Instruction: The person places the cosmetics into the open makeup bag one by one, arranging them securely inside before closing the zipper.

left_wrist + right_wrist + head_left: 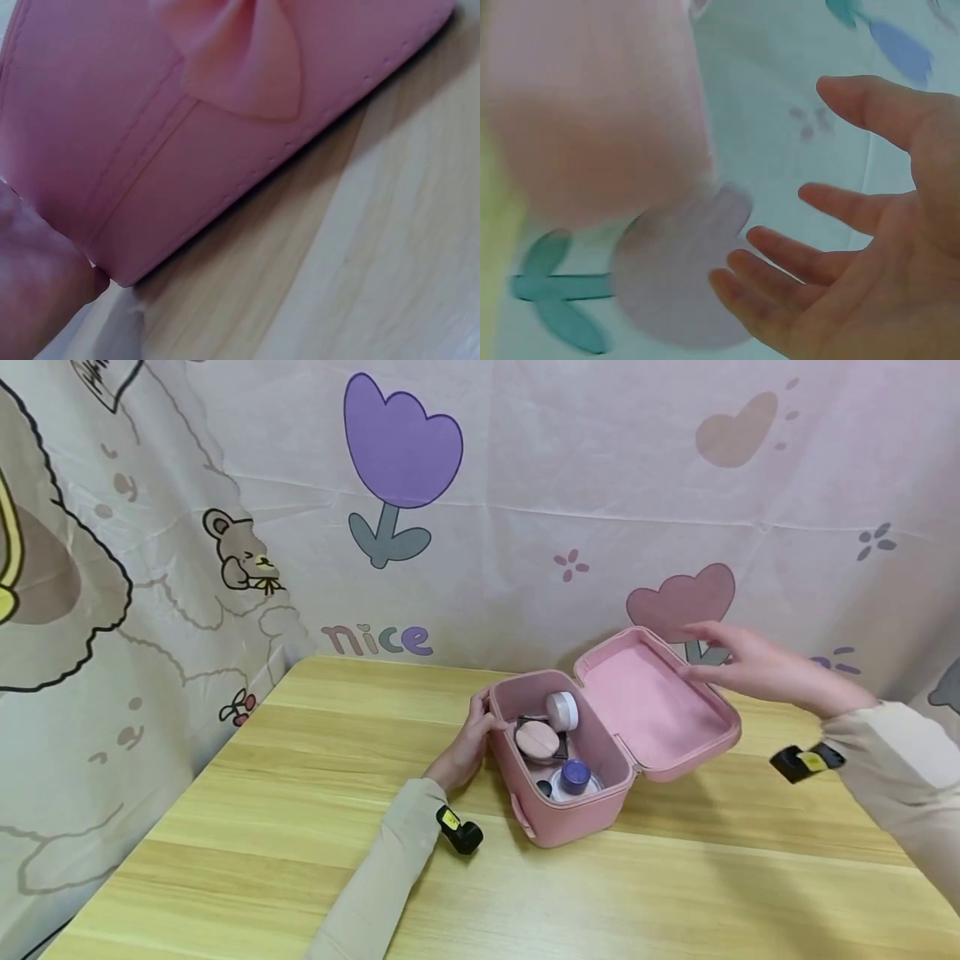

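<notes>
A pink cosmetic case [577, 820] stands on the table with its lid [645, 702] swung open to the right. My left hand [467, 747] grips the far left corner of the case, thumb at the rim. In the left wrist view a pink bow [251, 71] decorates the case's side. My right hand [757, 664] hovers at the lid's far right edge, fingers spread and holding nothing. Inside the case lie a round powder puff [537, 740] over a dark square item, a small white-lidded jar [562, 711] and a purple-lidded jar [575, 776].
The wood-grain table [300, 827] extends to both sides of the case. Behind it hangs a pale curtain [510, 593] printed with flowers and bears. A black wrist camera [459, 831] sits on the left sleeve, another [806, 762] by the right sleeve.
</notes>
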`<state>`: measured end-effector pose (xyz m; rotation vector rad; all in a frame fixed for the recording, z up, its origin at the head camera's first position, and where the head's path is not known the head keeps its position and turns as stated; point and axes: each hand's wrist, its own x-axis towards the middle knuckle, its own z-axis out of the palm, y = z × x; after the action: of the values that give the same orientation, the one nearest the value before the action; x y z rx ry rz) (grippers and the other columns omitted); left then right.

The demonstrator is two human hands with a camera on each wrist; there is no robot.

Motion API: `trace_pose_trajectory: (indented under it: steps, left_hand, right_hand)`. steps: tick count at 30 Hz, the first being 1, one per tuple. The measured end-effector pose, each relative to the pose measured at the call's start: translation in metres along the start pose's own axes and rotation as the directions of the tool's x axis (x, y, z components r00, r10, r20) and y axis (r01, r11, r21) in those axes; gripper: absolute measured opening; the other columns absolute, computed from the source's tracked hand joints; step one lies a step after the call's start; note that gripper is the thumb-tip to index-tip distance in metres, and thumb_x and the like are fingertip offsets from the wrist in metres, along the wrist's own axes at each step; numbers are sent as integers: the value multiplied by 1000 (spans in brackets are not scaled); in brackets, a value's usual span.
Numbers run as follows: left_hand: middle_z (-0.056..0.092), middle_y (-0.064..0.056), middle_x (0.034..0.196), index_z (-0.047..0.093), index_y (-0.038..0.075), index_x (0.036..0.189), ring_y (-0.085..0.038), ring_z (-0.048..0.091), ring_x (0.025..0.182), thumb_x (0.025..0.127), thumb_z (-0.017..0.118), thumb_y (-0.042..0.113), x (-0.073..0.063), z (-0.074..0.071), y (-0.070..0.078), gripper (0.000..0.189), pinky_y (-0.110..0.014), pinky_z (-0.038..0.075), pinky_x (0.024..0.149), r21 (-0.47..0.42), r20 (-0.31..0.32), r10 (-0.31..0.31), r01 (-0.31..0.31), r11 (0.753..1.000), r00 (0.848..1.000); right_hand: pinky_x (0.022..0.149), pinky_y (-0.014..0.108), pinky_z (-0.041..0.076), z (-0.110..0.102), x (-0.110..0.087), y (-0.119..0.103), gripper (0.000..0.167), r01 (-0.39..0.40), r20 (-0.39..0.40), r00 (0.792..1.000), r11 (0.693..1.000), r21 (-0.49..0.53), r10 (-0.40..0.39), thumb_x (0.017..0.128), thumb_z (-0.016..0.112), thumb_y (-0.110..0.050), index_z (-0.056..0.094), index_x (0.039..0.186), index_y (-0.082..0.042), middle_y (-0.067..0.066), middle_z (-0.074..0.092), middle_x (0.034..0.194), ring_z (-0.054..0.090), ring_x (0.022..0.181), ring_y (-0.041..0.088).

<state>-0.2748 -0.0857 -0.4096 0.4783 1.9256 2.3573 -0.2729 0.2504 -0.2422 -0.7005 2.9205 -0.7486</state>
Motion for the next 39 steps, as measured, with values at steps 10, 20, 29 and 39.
trace_pose_trajectory:
  steps: [10,20,29,39]
  left_hand:
    - [17,-20,150,13,2,147,-33,18,137,77,44,12,-1,-1,2,77,-46,8,113,43,37,-26,25,999,999]
    - [26,-13,148,23,7,148,-27,22,136,77,41,19,14,-5,1,74,-44,10,112,6,123,-40,39,999,992]
    - [21,-9,154,24,13,151,-26,13,141,79,41,22,16,-10,1,74,-50,3,113,50,92,-111,107,993,989]
    - [38,-21,136,35,-1,137,-35,47,118,94,51,16,-1,2,15,49,-43,44,94,133,-127,-159,176,975,979]
  right_hand:
    - [90,35,50,54,-64,81,45,19,38,992,436,900,-122,102,34,2,36,145,-9,6,51,135,58,113,14]
    - [108,49,30,87,-83,69,52,-170,42,906,-271,948,-420,103,10,-3,40,146,-5,11,42,146,41,133,28]
    - [112,45,24,112,-88,52,53,-141,-71,903,-449,882,-423,104,6,-6,36,147,-3,12,39,148,36,136,27]
    - [103,41,39,115,-91,47,50,172,-228,940,-223,960,-255,102,17,0,33,149,-7,10,38,148,43,131,24]
